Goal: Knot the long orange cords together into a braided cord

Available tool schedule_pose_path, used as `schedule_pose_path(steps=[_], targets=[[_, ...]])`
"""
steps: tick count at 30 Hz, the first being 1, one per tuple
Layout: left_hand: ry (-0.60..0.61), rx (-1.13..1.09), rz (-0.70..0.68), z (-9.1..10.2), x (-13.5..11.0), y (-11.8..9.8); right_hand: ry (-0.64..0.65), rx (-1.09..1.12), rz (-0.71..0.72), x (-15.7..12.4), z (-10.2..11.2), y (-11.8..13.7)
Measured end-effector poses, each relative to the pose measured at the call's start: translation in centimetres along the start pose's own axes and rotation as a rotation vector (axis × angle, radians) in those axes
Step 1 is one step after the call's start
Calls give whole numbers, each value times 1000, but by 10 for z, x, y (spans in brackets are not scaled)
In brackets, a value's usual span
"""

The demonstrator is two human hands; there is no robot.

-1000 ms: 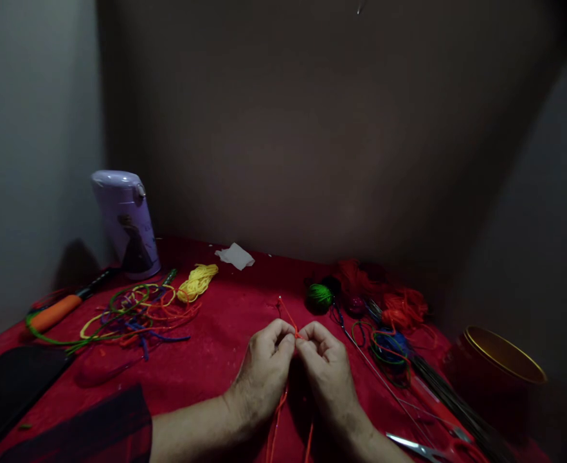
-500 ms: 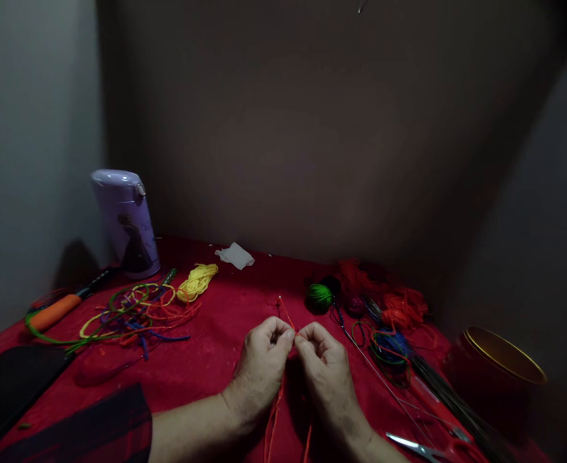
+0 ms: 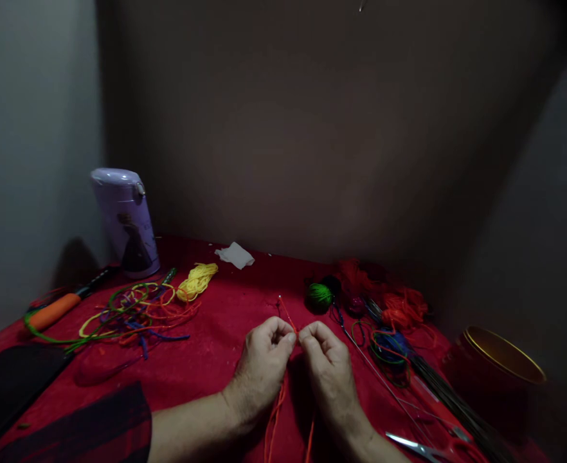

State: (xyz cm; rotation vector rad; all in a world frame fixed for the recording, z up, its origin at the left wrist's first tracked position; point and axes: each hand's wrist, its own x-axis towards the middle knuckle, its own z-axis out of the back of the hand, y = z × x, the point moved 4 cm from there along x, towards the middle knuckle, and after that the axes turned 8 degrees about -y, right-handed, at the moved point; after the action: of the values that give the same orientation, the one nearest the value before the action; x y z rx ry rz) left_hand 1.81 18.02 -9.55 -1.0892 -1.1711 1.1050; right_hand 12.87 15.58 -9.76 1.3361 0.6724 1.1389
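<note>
An orange-red cord (image 3: 287, 313) runs from a small pin-like point on the red cloth down to my fingers. My left hand (image 3: 265, 354) pinches it between thumb and forefinger. Close beside it, my right hand (image 3: 328, 363) is closed, thumb against forefinger, on a strand of the same cord. A narrow gap lies between the fingertips of both hands. Loose cord ends hang below each hand toward the near edge of the view. Any knot between the fingers is too small to make out.
Tangled coloured cords (image 3: 134, 312), a yellow yarn skein (image 3: 197, 281), an orange-handled tool (image 3: 54, 311) and a purple flask (image 3: 126, 225) are left. Right are a green yarn ball (image 3: 320, 294), red yarn (image 3: 404, 308), scissors (image 3: 413, 445) and a gold-rimmed container (image 3: 505, 355). White tissue (image 3: 236, 255) lies behind.
My right hand has shifted slightly right, so its fingertips are a little farther from the left ones. My left hand stays nearly in place.
</note>
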Motion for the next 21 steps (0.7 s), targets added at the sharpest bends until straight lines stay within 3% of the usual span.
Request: schedule_pose_path(steps=[4,11,21], targets=[[-7,-35,15,0,1,-1,-2,14,-8,0,0,-1],[107,-191,182,-6,1,0,0,48,-7,1,0,-3],[62,-242,172,-4,4,0,-15,136,-49,1,-1,-3]])
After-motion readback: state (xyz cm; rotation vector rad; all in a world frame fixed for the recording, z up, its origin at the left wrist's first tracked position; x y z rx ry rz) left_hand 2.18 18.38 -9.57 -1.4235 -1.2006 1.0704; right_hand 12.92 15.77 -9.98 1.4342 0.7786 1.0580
